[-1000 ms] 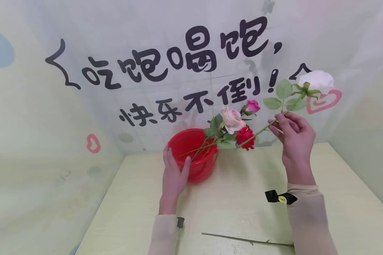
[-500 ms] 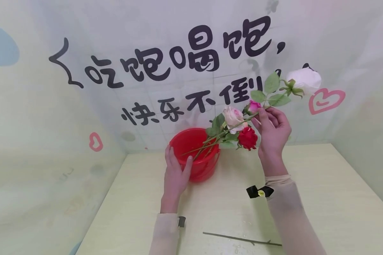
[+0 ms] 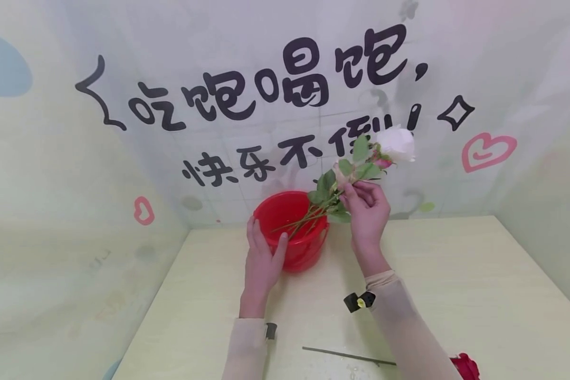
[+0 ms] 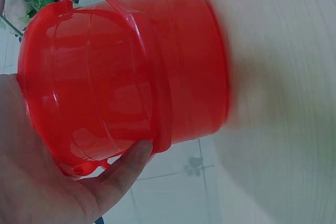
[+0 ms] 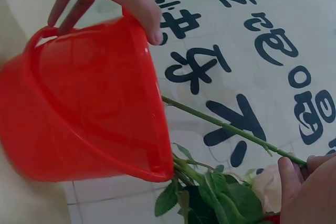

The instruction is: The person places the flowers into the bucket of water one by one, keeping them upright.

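Observation:
The red plastic bucket (image 3: 306, 256) stands at the back of the table, and my left hand (image 3: 261, 258) holds it by the rim and near side. In the left wrist view a finger presses the bucket wall (image 4: 121, 66). My right hand (image 3: 369, 211) pinches the green stem of a white artificial rose (image 3: 396, 143), its bloom up and to the right. The stem (image 5: 226, 125) slants down into the bucket's mouth in the right wrist view. Other roses lean out over the right rim: a pale pink rose (image 5: 269, 188) and a bright pink bud (image 3: 383, 162), partly hidden.
A thin dark stem (image 3: 342, 355) lies on the table near the front, partly under my right forearm. A red flower (image 3: 466, 365) shows beside that sleeve at the bottom edge. Behind the bucket rises a printed wall sheet (image 3: 237, 47) with large black characters.
My right hand has carried the white rose left and down, bringing its stem into the bucket. A red flower has come into view past my right forearm. My left hand stays on the bucket.

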Demonstrator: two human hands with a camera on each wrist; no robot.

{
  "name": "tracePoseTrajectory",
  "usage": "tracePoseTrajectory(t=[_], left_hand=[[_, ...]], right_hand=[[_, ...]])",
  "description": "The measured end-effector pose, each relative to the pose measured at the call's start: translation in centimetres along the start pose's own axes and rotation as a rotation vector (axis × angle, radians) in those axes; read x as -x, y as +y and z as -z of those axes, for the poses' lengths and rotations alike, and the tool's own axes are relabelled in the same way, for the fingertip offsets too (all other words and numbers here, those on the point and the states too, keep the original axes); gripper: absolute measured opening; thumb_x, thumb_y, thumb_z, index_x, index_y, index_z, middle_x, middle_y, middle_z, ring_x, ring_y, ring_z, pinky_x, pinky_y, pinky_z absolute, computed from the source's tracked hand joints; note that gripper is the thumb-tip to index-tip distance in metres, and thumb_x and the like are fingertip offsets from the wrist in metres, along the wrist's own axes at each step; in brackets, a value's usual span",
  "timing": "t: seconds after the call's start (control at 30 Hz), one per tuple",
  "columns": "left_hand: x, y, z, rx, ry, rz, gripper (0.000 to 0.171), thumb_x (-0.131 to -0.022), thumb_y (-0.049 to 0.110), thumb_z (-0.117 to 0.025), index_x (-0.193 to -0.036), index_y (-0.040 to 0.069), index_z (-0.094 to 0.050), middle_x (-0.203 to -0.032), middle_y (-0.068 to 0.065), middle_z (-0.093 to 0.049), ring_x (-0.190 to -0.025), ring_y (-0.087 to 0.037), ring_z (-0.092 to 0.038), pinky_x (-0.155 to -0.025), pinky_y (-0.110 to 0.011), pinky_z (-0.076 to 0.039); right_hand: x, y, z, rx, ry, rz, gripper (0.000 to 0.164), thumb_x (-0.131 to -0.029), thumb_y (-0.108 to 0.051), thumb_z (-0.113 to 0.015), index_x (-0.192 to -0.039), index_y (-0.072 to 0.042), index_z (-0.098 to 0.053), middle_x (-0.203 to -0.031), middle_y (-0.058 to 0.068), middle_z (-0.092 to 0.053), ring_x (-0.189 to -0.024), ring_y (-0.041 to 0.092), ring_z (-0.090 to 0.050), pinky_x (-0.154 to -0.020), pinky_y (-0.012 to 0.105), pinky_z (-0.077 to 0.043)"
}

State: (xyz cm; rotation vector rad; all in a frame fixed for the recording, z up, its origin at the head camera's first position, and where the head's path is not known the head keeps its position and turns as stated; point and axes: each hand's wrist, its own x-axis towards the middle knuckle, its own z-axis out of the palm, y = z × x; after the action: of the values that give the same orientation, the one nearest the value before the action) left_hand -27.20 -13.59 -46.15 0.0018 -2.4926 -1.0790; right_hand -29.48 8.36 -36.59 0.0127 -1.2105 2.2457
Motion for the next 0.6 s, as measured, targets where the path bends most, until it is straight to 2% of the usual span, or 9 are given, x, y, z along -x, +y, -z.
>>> tracePoseTrajectory(t=[0.3, 0.47, 0.6], left_hand=[[0.0, -0.1, -0.1, -0.008, -0.008, 0.004, 0.101, -0.096, 0.045, -0.074, -0.169, 0.015, -0.011, -0.172, -0.003, -0.020, -0.141, -0.032, -0.050, -0.098, -0.052, -0.059], [0.0, 0.0, 0.0, 0.010, 0.006, -0.013, 0.101, -0.096, 0.040, -0.077, -0.169, 0.014, -0.012, -0.171, -0.005, -0.022, -0.142, -0.032, -0.049, -0.097, -0.053, -0.059], [0.0, 0.0, 0.0, 0.011, 0.007, -0.017, 0.100, -0.096, 0.038, -0.077, -0.169, 0.013, -0.013, -0.171, -0.005, -0.022, -0.142, -0.033, -0.049, -0.098, -0.053, -0.058]], right_hand=[[1.9, 2.7, -0.6, 0.084, -0.048, -0.076, 0.023, -0.092, 0.001, -0.080, -0.109, 0.006, -0.067, -0.099, 0.016, -0.078, -0.086, 0.022, -0.079, -0.076, 0.032, -0.064], [2.3, 3.8, -0.9, 0.075, -0.075, -0.128, 0.022, -0.093, 0.002, -0.078, -0.111, 0.008, -0.066, -0.105, 0.022, -0.078, -0.095, 0.035, -0.079, -0.079, 0.034, -0.064], [2.7, 4.4, -1.0, 0.068, -0.060, -0.175, 0.019, -0.095, 0.001, -0.076, -0.111, 0.007, -0.066, -0.107, 0.022, -0.078, -0.100, 0.039, -0.077, -0.080, 0.034, -0.064]])
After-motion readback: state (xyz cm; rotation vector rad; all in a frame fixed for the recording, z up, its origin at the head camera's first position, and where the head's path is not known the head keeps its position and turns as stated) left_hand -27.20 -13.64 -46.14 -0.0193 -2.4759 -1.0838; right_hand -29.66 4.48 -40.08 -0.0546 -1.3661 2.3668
